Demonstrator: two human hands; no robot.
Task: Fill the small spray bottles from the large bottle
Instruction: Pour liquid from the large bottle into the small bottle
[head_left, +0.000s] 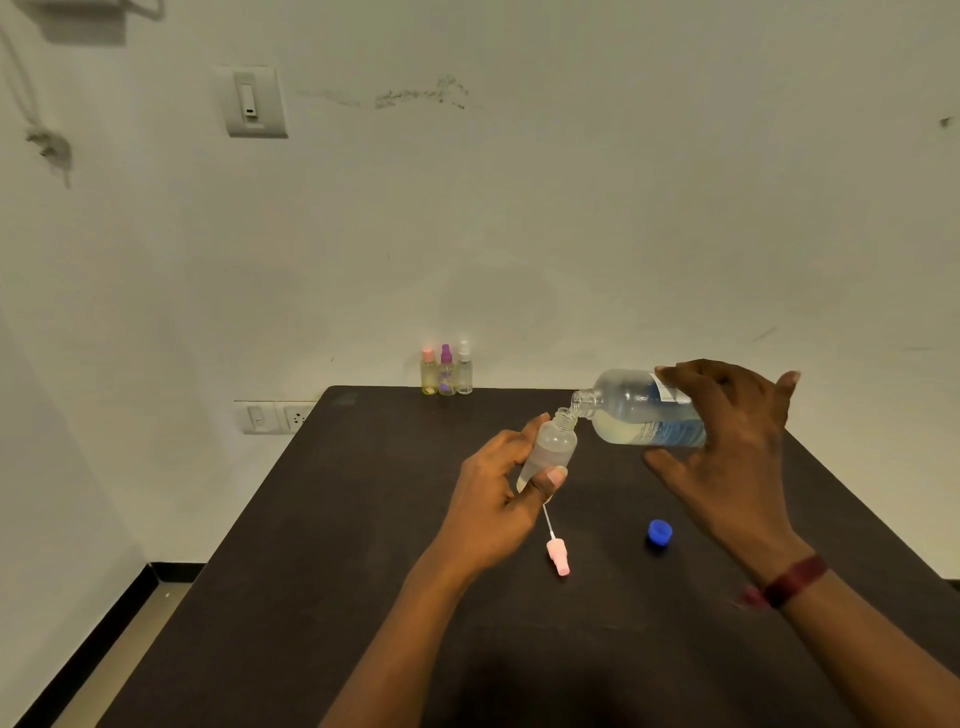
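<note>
Two necks are nearly meeting: left grip (498, 483) is holding the small bottle (551, 448), right grip (727, 441) is holding the large bottle (631, 410); slow tipping is looking wisest.

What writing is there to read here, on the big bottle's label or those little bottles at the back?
No text here can be read.
On the large bottle, the blue and white label: print too blurred to read.
On the three small bottles by the wall: purple marks, too small to tell.
</note>
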